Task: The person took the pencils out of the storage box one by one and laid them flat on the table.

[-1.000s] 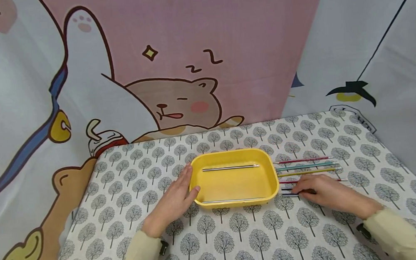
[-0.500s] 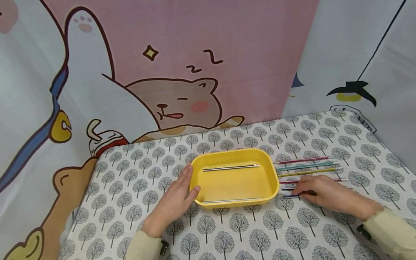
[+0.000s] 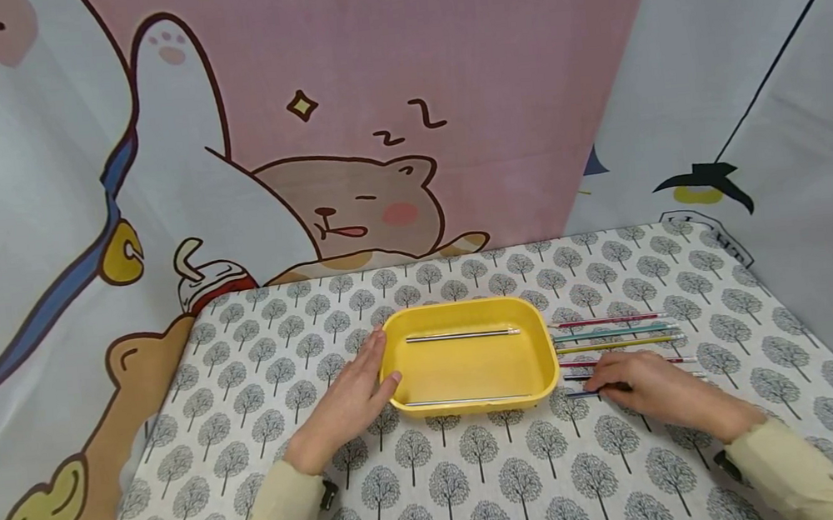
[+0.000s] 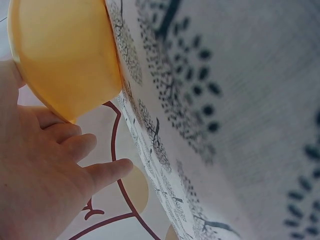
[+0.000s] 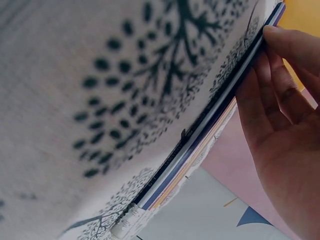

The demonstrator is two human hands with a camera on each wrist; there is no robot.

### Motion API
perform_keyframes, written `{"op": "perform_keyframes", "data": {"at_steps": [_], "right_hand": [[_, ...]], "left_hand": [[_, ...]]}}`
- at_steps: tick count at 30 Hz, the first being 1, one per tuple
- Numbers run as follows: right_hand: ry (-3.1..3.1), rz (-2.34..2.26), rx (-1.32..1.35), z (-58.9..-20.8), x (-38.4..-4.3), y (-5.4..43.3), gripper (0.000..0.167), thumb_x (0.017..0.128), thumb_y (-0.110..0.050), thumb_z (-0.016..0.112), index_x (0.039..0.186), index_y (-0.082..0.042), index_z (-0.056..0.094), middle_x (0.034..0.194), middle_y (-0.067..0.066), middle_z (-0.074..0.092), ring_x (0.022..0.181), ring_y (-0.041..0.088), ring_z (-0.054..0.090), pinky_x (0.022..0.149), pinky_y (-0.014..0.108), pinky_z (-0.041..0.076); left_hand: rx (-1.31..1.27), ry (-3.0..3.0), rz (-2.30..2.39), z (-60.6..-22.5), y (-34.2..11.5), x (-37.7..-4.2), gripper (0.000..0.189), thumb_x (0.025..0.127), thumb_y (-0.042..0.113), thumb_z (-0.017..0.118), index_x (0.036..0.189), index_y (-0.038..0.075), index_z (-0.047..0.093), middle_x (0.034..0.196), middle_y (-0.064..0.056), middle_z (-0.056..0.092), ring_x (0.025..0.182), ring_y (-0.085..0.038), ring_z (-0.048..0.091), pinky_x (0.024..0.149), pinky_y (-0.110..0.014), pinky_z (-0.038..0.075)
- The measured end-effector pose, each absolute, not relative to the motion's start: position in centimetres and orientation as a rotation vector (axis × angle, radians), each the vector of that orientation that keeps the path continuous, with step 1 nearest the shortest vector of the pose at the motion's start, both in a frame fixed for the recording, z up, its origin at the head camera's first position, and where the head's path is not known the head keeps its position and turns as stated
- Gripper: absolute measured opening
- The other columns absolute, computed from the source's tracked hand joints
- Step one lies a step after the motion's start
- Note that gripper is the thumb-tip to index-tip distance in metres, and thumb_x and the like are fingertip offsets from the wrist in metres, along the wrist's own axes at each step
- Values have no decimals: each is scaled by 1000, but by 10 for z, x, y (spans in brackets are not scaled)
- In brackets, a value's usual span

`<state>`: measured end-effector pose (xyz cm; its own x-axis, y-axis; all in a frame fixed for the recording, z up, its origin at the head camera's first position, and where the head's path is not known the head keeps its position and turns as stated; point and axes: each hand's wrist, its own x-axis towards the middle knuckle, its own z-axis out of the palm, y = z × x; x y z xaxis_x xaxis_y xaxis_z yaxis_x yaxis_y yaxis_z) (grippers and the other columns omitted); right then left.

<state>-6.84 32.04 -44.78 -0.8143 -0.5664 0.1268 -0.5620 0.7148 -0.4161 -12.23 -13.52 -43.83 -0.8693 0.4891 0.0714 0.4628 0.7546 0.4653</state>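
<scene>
At the left end of the yellow tray (image 3: 472, 372), my left hand (image 3: 347, 401) rests with extended fingers along the outer wall and its thumb at the rim. The left wrist view shows its fingers loosely bent against the tray's side (image 4: 67, 60). My right hand (image 3: 658, 391), right of the tray, pinches a dark blue pencil (image 3: 582, 395) between thumb and fingers, low at the cloth. In the right wrist view this striped pencil (image 5: 215, 112) runs lengthwise, its white eraser end (image 5: 125, 224) towards the camera. In the head view the hand hides most of it.
Inside the tray lie a black-and-silver pencil (image 3: 461, 336) near the back and a silvery pencil (image 3: 468, 401) along the front. Right of it, several pencils lie roughly parallel, among them a red pencil (image 3: 611, 320), a green pencil (image 3: 612, 332) and a yellow pencil (image 3: 620, 344).
The dark blue pencil's visible end has shifted very slightly towards the front, with my right fingers still at it. My left hand and the tray have stayed put.
</scene>
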Motion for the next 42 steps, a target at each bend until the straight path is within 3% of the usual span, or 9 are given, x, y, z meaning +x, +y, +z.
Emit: {"op": "perform_keyframes", "data": {"at_steps": [12, 20, 25, 31, 38, 42], "right_hand": [[2912, -664, -741, -439, -66, 317, 27, 89, -7, 80, 111, -21, 79, 109, -11, 71, 96, 9, 67, 80, 32, 62], [3002, -682, -747, -427, -60, 317, 24, 90, -15, 81, 113, -20, 79, 112, -10, 71, 99, 13, 68, 83, 36, 63], [3047, -747, -693, -416, -59, 315, 23, 94, -24, 78, 116, -19, 77, 118, -3, 72, 108, 24, 69, 88, 48, 61], [3066, -921, -693, -400, -61, 308, 27, 96, -26, 77, 121, -15, 75, 127, 8, 71, 128, 43, 57, 103, 70, 46], [3054, -976, -746, -387, -64, 291, 38, 98, -28, 74, 134, -16, 69, 138, 6, 66, 125, 34, 61, 98, 66, 52], [3031, -1016, -753, -382, -70, 277, 45, 97, -30, 74, 139, -15, 65, 144, 5, 62, 132, 33, 56, 103, 67, 48]], "left_hand": [[794, 2900, 734, -440, -136, -123, 73, 109, 38, 50, 162, -1, 18, 170, -10, 10, 156, -35, 21, 120, -62, 28], [781, 2888, 729, -438, -135, -123, 72, 110, 39, 48, 163, 1, 17, 170, -7, 9, 156, -34, 20, 121, -61, 27], [774, 2881, 731, -438, -135, -122, 72, 110, 39, 48, 163, 2, 15, 170, -7, 8, 157, -33, 19, 121, -60, 27], [772, 2876, 730, -437, -136, -122, 73, 110, 42, 45, 163, 3, 15, 170, -7, 7, 157, -34, 19, 122, -60, 26], [765, 2863, 742, -438, -137, -121, 73, 110, 42, 45, 163, 2, 13, 171, -8, 6, 157, -34, 17, 123, -60, 24], [778, 2863, 734, -437, -136, -121, 73, 111, 43, 43, 163, 2, 14, 170, -8, 6, 157, -34, 17, 122, -60, 25]]}}
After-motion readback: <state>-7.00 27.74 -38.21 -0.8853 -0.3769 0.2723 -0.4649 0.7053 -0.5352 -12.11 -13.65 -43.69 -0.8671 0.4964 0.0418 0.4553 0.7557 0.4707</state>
